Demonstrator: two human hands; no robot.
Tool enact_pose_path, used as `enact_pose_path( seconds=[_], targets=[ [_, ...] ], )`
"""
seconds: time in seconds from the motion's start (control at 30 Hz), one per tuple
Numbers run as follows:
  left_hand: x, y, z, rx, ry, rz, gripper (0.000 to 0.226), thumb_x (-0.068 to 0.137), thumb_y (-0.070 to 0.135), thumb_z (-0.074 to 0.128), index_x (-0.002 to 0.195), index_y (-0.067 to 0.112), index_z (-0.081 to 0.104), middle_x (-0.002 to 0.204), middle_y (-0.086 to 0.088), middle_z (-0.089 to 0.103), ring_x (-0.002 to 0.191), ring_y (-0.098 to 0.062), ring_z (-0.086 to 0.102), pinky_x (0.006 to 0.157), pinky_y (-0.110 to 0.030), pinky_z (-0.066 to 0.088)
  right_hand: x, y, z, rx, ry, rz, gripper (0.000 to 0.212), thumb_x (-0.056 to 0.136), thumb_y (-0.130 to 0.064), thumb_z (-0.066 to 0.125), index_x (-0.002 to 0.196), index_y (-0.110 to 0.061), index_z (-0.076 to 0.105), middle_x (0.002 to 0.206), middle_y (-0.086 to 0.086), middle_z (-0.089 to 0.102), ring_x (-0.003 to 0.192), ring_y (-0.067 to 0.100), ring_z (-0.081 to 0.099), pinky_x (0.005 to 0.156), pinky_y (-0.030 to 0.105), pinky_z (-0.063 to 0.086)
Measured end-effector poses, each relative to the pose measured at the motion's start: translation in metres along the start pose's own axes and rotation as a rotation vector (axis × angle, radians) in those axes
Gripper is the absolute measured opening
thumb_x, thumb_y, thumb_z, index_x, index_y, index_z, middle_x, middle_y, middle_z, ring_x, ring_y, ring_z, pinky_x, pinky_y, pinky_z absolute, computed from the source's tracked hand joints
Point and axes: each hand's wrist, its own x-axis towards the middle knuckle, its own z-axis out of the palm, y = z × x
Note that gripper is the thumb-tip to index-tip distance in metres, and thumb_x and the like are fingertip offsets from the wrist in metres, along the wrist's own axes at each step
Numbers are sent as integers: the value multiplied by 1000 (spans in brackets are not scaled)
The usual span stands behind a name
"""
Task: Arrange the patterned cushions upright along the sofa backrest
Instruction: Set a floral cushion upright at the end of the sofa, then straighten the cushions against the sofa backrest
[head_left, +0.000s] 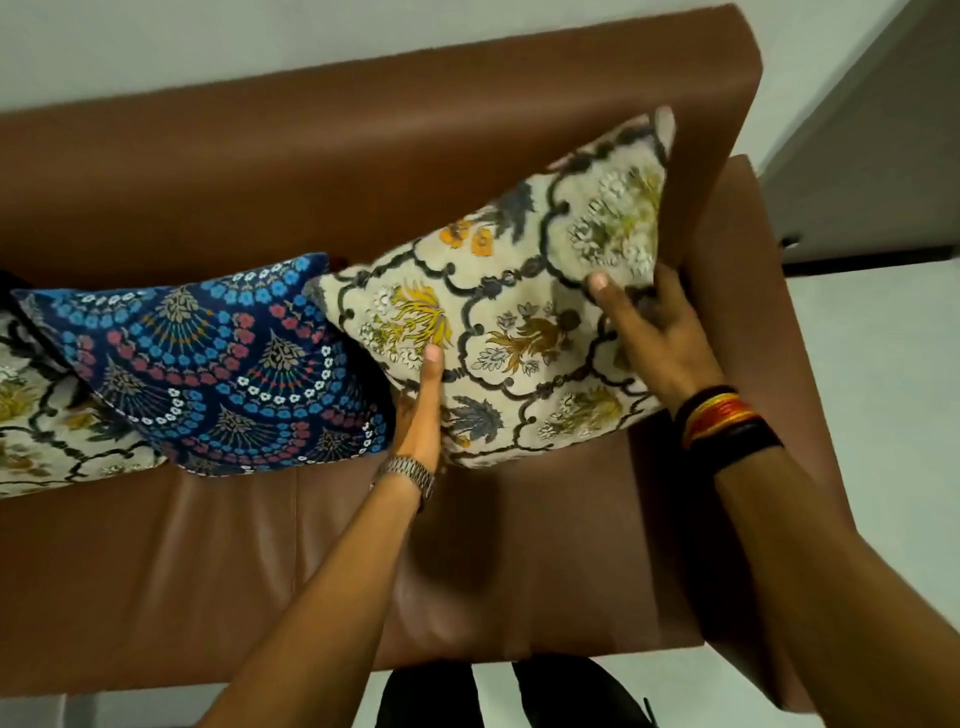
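Note:
A cream floral cushion (524, 306) leans tilted against the brown sofa backrest (322, 156) at the right end, next to the armrest. My left hand (421, 410) grips its lower left edge, thumb on the front. My right hand (654, 332) holds its right edge, fingers tucked behind. To its left a dark blue patterned cushion (218, 364) rests against the backrest, touching the cream one. A second cream floral cushion (41, 410) lies at the far left, partly out of frame and partly under the blue one.
The brown leather seat (208, 561) stretches in front of the cushions. The right armrest (753, 322) stands close beside my right hand. A pale wall (208, 41) runs behind the sofa, and light floor (893, 415) lies to the right.

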Motion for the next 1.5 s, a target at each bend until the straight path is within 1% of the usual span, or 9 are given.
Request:
enact_pose_path(
  seconds=[0.2, 0.33, 0.6, 0.77, 0.83, 1.07, 1.23, 1.4, 1.5],
  targets=[
    [-19, -20, 49, -317, -56, -177, 85, 80, 90, 29, 137, 34, 58, 125, 2, 69, 111, -22, 65, 87, -48, 56, 44, -35, 3, -371, -33, -181, 99, 78, -87, 57, 156, -31, 36, 145, 8, 60, 127, 28, 61, 107, 48, 51],
    [-8, -22, 57, -329, -33, -157, 81, 77, 86, 38, 135, 33, 57, 133, -3, 65, 107, -20, 65, 95, -50, 54, 61, 0, 6, -421, -31, -97, 108, 81, -83, 57, 164, -26, 19, 163, 15, 35, 148, 35, 41, 118, 57, 38],
    [-20, -42, -41, -256, 185, -165, 96, 83, 84, 32, 161, 28, 25, 167, -7, 31, 151, -29, 32, 115, -60, 35, -44, 41, 63, -305, 277, -139, 79, 97, -61, 55, 160, -22, 30, 173, 11, 17, 159, 33, 17, 122, 65, 26],
    [-9, -53, -178, -189, 501, 21, 107, 59, 90, 65, 146, 29, 51, 147, -8, 59, 130, -29, 58, 112, -55, 44, -104, 43, 198, -195, -251, 50, 91, 87, -77, 49, 161, -27, 30, 173, 4, 20, 158, 27, 21, 123, 52, 32],
    [7, -35, -230, -89, 540, 76, 81, 80, 69, 68, 149, 36, 41, 149, -1, 54, 130, -23, 54, 114, -53, 41, -87, 33, 254, -105, -333, 197, 95, 85, -80, 53, 162, -29, 29, 171, 2, 23, 157, 26, 25, 123, 52, 32],
    [87, 6, -337, 95, 375, 113, 96, 91, 41, 70, 163, 19, 11, 166, -1, 28, 149, -27, 35, 121, -45, 27, -27, 22, 372, 66, -269, 493, 96, 89, -85, 35, 166, -33, 9, 175, 3, 13, 159, 35, 24, 126, 59, 22],
    [95, -8, -371, -65, 116, 2, 111, 65, 89, 59, 155, 28, 40, 151, 3, 47, 139, -21, 46, 117, -49, 36, -56, -28, 395, 14, -69, 194, 89, 73, -97, 45, 148, -51, 41, 158, -5, 44, 148, 24, 40, 121, 53, 35],
    [83, -15, -336, -288, 80, -78, 64, 90, 75, 31, 136, 35, 50, 133, 3, 55, 114, -20, 60, 93, -40, 51, -35, -91, 407, -259, -83, -13, 82, 72, -92, 52, 142, -49, 42, 145, -1, 43, 141, 30, 43, 117, 63, 33],
    [93, -20, -321, -377, 31, -154, 94, 75, 89, 39, 145, 28, 49, 135, 3, 53, 118, -28, 55, 103, -60, 48, -8, -91, 397, -250, -130, 26, 84, 75, -85, 61, 145, -41, 44, 144, 5, 43, 139, 34, 46, 114, 61, 39]
  ],
)
